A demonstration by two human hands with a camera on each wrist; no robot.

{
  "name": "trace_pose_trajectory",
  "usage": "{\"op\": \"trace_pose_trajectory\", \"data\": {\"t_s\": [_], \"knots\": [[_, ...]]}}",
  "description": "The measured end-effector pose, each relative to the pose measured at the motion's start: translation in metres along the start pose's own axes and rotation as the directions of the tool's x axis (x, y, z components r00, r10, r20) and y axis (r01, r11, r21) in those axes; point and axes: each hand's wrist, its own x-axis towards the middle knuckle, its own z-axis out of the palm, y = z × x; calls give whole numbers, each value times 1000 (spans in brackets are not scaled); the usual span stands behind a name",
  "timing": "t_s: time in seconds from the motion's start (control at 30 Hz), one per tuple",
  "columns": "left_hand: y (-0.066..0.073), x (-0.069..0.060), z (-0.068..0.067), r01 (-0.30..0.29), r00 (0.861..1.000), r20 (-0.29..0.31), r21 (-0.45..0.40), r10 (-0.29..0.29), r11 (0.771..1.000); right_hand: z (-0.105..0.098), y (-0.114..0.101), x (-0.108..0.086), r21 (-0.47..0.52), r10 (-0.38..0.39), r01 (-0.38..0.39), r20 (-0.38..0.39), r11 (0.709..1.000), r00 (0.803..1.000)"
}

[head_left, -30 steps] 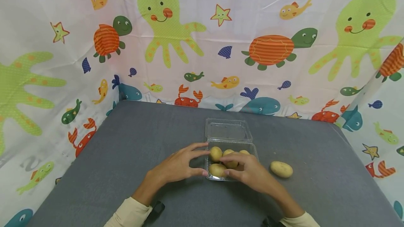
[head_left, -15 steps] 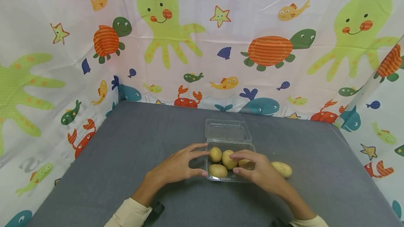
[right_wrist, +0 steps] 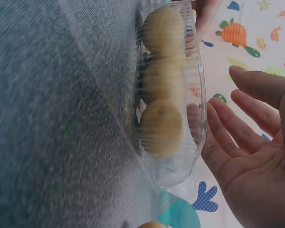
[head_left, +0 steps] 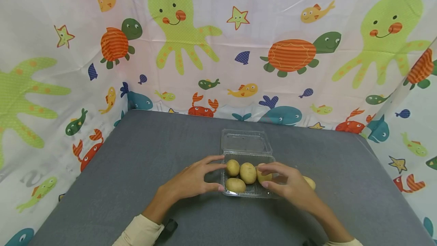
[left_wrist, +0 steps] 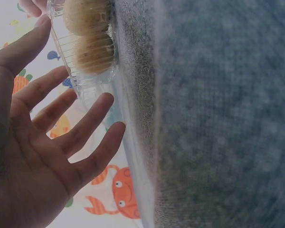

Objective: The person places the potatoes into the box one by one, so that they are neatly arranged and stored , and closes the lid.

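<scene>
A clear plastic clamshell container (head_left: 252,190) lies on the grey table, its lid (head_left: 246,141) folded back away from me. Several potatoes sit inside: one at back left (head_left: 233,167), one at front left (head_left: 235,185), one in the middle (head_left: 248,173) and one at the right (head_left: 263,177). My left hand (head_left: 192,179) has its fingers spread, with fingertips at the container's left rim. My right hand (head_left: 290,185) is over the right rim, thumb and fingers apart near the right-hand potato and partly covering it. The right wrist view shows nothing in its grasp.
Another potato (head_left: 310,182) lies on the table right of the container, partly behind my right hand. A curtain (head_left: 211,48) printed with sea animals rises behind the table and along both sides.
My right hand has moved right across the container, from the middle potatoes to the right rim, uncovering the middle potato. The right-hand potato now stands more upright. My left hand stays put.
</scene>
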Motion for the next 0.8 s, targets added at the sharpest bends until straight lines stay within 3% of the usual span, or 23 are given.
{"op": "trace_pose_trajectory", "data": {"t_s": [0.4, 0.8], "knots": [[1, -1, 0, -4, 1000, -4, 6, 4, 1000, -14, 8, -11, -23, -25, 23, -100, 999, 995], [0, 0, 0, -6, 1000, 2, 10, 6, 1000, -24, 9, -23, -62, 33, -44, -174, 997, 984]]}}
